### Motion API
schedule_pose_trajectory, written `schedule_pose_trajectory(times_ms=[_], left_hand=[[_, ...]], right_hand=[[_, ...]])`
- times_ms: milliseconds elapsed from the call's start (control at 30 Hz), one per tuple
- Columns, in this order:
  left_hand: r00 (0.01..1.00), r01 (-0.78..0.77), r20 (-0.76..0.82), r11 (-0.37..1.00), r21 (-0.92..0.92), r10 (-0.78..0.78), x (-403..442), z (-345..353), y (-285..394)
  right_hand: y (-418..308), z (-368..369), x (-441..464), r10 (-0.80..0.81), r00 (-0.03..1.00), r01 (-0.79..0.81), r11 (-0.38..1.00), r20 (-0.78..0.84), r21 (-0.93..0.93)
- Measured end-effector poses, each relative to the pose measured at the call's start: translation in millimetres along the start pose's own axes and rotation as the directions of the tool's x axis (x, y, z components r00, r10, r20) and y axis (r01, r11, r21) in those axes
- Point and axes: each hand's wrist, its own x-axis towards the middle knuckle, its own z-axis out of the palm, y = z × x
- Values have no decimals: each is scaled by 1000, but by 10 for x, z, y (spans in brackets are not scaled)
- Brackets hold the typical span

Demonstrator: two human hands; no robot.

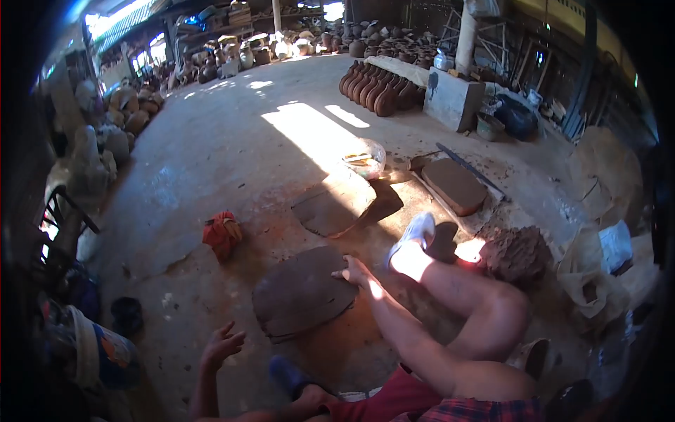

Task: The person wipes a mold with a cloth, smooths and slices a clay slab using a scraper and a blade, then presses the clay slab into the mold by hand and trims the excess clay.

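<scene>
A dark, flat clay slab (299, 292) with uneven edges lies on the floor before me. My right hand (356, 271) reaches to its right edge, fingers stretched and apart, the tips touching the clay. Left of the slab's lower corner, my left hand (223, 346) is held apart from it, fingers spread and nothing in them. Beyond the slab rests a second, lighter sheet (334, 205), partly in sunlight. A red cloth bundle (222, 235) sits to the far left of the slab.
A thick clay block (454, 186) lies at right, near a dark bar (470, 171). Past my bent leg is a rough clay heap (517, 254). A clear bowl (365, 158) holds small items. A white bucket (105, 352) stands at left; long-necked pots (376, 88) are stacked behind.
</scene>
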Motion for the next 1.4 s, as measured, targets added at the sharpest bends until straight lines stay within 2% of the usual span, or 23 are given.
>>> schedule_pose_trajectory(times_ms=[33,100,200,267,333,467,500,567,633,700,767,867,900,933,1000,1067,1133,1167,1200,1267,1300,1367,1400], left_hand=[[997,-71,2,996,-55,71,-259,-172,94],[991,-78,-102,996,39,82,-811,-421,307],[984,-38,-170,994,105,56,-1570,-735,596],[980,-11,-197,995,96,30,-1962,-784,724],[968,-39,-240,989,144,73,-2216,-698,1040],[958,-167,-177,944,285,223,-2153,-97,1672],[963,-235,-66,931,279,262,-1863,-85,1634],[935,-345,-40,931,120,352,-975,-101,1202],[964,-188,-163,973,131,209,-389,284,1264],[912,-320,-318,935,-151,260,534,571,708],[935,-268,-337,850,-453,115,1152,844,127],[892,-345,-419,854,-388,170,1430,1175,-342],[895,-349,-427,799,-490,128,1345,1185,-342],[898,-326,-428,806,-493,102,1297,1131,-292],[964,-264,-191,609,-748,184,1162,1043,-259],[958,-259,-130,574,-777,255,1167,1054,-273],[968,-250,-174,690,-679,180,1265,1139,-437],[961,-266,-226,763,-589,160,1375,1157,-536],[961,-251,-247,765,-593,124,1332,1172,-509],[907,-393,-342,790,-471,247,1175,1284,-278],[910,-381,-348,791,-479,227,1099,1324,-165],[871,-395,-411,882,-256,270,997,1370,4],[872,-386,-415,885,-259,258,1026,1392,-27]], right_hand=[[-1,15,-16,1,1000,-1,1000,-1,24],[25,16,-42,8,1000,-8,998,-5,54],[44,27,-84,9,1000,-8,996,-7,85],[71,38,-71,10,1000,-10,994,3,113],[101,37,-50,2,1000,-4,990,14,140],[108,62,-39,20,1000,-21,993,11,118],[129,62,-26,17,1000,-18,992,9,123],[209,114,13,0,1000,-1,988,6,151],[356,221,111,-30,999,27,979,12,204],[430,279,199,-61,998,56,965,11,254],[466,287,183,-77,997,68,952,17,300],[442,227,103,-82,996,61,927,42,369],[433,213,105,-110,994,94,940,30,327],[436,222,98,-134,991,121,950,25,288],[458,239,109,-121,992,122,975,-15,184],[404,188,49,-161,986,167,973,-53,161],[370,195,14,-171,983,181,955,-61,236],[342,183,3,-213,976,213,915,-39,342],[294,181,-20,-252,967,241,863,-34,445],[195,171,-68,-269,962,264,878,-43,398],[144,140,-106,-292,952,304,888,-86,345],[-95,76,-244,-306,948,319,903,-90,289],[-157,80,-276,-327,938,345,908,-114,237]])
